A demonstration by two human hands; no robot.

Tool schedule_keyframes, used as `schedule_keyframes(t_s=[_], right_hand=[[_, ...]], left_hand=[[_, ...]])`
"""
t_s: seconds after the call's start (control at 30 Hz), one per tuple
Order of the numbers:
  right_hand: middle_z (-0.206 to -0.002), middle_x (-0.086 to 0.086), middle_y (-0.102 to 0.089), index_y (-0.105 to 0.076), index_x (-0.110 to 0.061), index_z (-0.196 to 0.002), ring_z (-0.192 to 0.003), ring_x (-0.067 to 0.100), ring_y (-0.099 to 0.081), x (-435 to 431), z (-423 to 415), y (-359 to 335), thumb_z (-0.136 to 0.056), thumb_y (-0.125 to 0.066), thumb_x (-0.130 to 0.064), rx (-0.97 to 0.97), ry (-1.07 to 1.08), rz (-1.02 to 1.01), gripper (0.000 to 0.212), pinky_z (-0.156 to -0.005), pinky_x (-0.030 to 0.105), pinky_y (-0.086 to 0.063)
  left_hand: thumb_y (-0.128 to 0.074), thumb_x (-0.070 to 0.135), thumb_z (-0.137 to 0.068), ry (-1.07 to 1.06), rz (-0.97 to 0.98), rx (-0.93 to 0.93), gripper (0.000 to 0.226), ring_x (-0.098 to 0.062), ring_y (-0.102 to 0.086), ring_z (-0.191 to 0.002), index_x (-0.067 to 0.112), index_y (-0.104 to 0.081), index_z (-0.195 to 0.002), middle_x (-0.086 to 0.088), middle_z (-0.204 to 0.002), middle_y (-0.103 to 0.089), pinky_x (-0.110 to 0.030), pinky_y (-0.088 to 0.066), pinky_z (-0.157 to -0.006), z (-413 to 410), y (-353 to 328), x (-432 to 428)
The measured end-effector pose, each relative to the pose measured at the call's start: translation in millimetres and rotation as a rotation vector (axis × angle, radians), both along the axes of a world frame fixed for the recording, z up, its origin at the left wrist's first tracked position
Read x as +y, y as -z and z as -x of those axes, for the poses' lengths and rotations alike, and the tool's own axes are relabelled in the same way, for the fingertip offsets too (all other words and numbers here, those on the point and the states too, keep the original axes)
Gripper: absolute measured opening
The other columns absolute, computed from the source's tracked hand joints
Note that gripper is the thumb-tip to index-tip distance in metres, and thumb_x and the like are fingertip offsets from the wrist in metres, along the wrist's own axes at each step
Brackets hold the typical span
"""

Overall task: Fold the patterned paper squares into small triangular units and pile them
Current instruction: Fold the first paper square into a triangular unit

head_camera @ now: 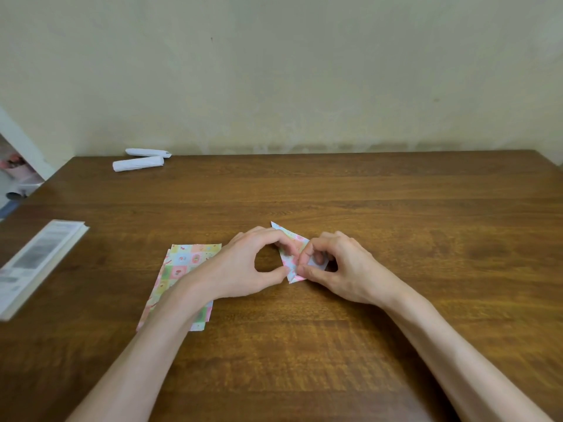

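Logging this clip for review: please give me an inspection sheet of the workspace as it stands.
Surface: brown wooden table, grain visible.
Job's things: partly folded patterned paper mid-table; stack of flat patterned squares left of it, partly hidden; no pile of finished units seen.
Clutter: two white rolls at the far left; book at the left edge.
Hands: left hand and right hand both pinch the paper.
Cables: nothing seen.
Surroundings: plain pale wall behind the table.
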State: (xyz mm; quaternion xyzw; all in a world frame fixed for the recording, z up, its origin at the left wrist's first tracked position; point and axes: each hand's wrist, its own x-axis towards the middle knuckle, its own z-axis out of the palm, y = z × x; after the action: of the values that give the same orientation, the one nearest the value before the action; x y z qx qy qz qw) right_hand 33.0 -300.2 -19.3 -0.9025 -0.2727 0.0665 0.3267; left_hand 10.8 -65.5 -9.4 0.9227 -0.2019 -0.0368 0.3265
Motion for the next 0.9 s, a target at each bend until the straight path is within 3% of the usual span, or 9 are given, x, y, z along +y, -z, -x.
schedule_keyframes(t_s=[0.1,0.2,0.4,0.57,0.9], right_hand=[[-0.089,-0.010,-0.057,-0.068,-0.039,-0.091,-0.092,0.008,-0.050,0.3,0.3,-0.8,-0.091,-0.070,-0.052,-0.007,-0.006,0.006,0.013,-0.087,0.026,-0.040],[-0.088,-0.009,-0.057,-0.066,-0.040,-0.090,-0.091,0.007,-0.050,0.8,0.6,-0.9,-0.092,-0.070,-0.048,-0.014,-0.005,0.012,0.009,-0.085,0.027,-0.037],[-0.088,-0.009,-0.056,-0.067,-0.038,-0.091,-0.091,0.009,-0.050,0.1,0.9,0.2,-0.091,-0.070,-0.051,-0.016,-0.002,0.013,0.014,-0.090,0.028,-0.040],[-0.089,-0.009,-0.056,-0.063,-0.045,-0.088,-0.092,0.007,-0.049,1.0,1.0,-1.2,-0.091,-0.069,-0.052,-0.013,-0.003,0.021,0.010,-0.091,0.028,-0.039],[-0.089,-0.010,-0.056,-0.067,-0.039,-0.091,-0.094,0.007,-0.050,2.3,1.1,-0.9,-0.093,-0.068,-0.050,-0.009,0.016,0.026,0.012,-0.089,0.027,-0.038]], left_hand=[[-0.076,0.040,-0.090,-0.033,0.034,-0.021,0.024,0.000,-0.052,-0.124,0.043,-0.065,-0.110,0.027,-0.116,-0.065,-0.039,-0.039,-0.110,-0.1,4.3,-5.7],[-0.081,0.052,-0.082,-0.054,0.040,-0.045,0.033,-0.002,-0.052,-0.122,0.044,-0.063,-0.108,0.026,-0.113,-0.065,-0.042,-0.039,-0.110,-1.1,8.4,-9.7],[-0.086,0.053,-0.076,-0.056,0.039,-0.031,0.045,-0.003,-0.051,-0.123,0.043,-0.062,-0.113,0.024,-0.114,-0.064,-0.042,-0.037,-0.110,-2.0,10.2,-9.2],[-0.084,0.047,-0.081,-0.060,0.062,0.003,0.042,-0.002,-0.049,-0.124,0.042,-0.062,-0.116,0.023,-0.112,-0.064,-0.040,-0.034,-0.112,-3.3,9.8,-8.3],[-0.087,0.050,-0.077,-0.064,0.054,-0.001,0.047,-0.003,-0.050,-0.123,0.042,-0.063,-0.116,0.023,-0.112,-0.065,-0.039,-0.035,-0.111,-3.3,9.7,-9.4]])
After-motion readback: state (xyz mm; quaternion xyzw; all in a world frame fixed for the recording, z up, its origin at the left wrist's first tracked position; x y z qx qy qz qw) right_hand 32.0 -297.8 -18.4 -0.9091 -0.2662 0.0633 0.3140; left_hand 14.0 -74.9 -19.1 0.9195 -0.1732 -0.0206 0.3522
